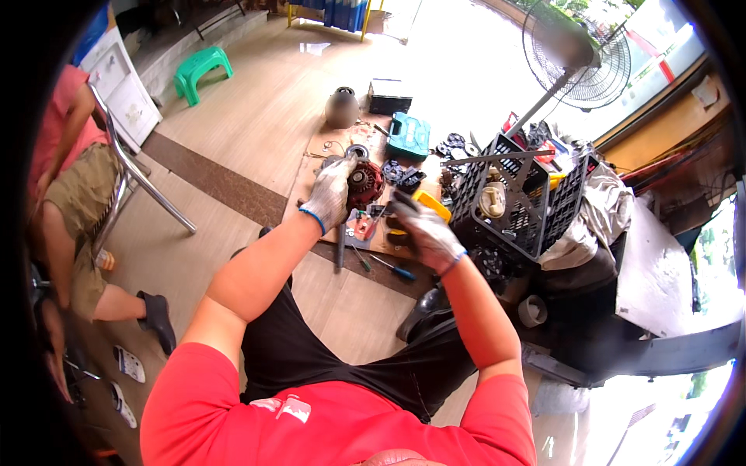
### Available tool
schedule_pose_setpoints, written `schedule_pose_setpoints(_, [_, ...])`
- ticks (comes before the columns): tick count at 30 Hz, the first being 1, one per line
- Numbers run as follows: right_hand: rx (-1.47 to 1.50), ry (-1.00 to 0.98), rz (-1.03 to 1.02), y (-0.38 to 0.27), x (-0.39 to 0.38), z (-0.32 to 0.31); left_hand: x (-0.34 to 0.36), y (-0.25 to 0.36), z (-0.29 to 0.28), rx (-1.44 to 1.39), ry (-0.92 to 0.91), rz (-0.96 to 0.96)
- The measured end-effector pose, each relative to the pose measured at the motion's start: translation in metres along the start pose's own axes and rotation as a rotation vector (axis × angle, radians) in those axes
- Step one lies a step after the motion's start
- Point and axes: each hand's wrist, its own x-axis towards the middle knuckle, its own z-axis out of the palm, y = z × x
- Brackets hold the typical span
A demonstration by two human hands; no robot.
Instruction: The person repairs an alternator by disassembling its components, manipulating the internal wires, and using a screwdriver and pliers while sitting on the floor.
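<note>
The left hand (332, 190) clasps the round red motor part (364, 183), probably steadying it. I cannot tell whether the right hand (427, 234) pinches anything.

The left head-worn fisheye looks down and forward, from near above, onto the hands (331, 191).

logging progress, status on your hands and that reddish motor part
Left hand at reddish motor part. Right hand close by. Both grips unclear. Blue-handled screwdriver lying on near side.
</note>
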Motion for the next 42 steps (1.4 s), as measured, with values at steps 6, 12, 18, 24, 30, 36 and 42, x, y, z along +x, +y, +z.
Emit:
schedule_pose_setpoints(6, [0.280,-0.272,0.132,0.030,0.027,0.035,-0.030,0.062,0.027,-0.343,0.040,-0.392])
schedule_pose_setpoints(12, [-0.187,-0.026,0.010,0.000,0.026,0.015,-0.043,0.094,0.035,-0.176,-0.114,-0.442])
schedule_pose_setpoints(18, [-0.748,0.237,-0.443,0.005,0.019,-0.023,-0.035,0.078,0.024,0.804,-0.215,0.284])
schedule_pose_setpoints(24, [-0.983,0.125,-0.355,0.001,-0.008,0.001,-0.029,0.072,0.031,0.550,0.165,-0.179])
schedule_pose_setpoints(30, [-1.153,0.099,-0.324,0.030,-0.014,0.027,-0.011,0.075,0.033,-0.286,0.476,-0.362])
schedule_pose_setpoints(36, [-1.076,0.215,-0.258,0.038,0.007,0.008,-0.016,0.111,0.049,-0.424,0.428,-0.347])
schedule_pose_setpoints(42, [-0.802,-0.073,-0.068,0.001,-0.013,-0.002,-0.017,0.115,0.042,-0.368,0.430,-0.317])
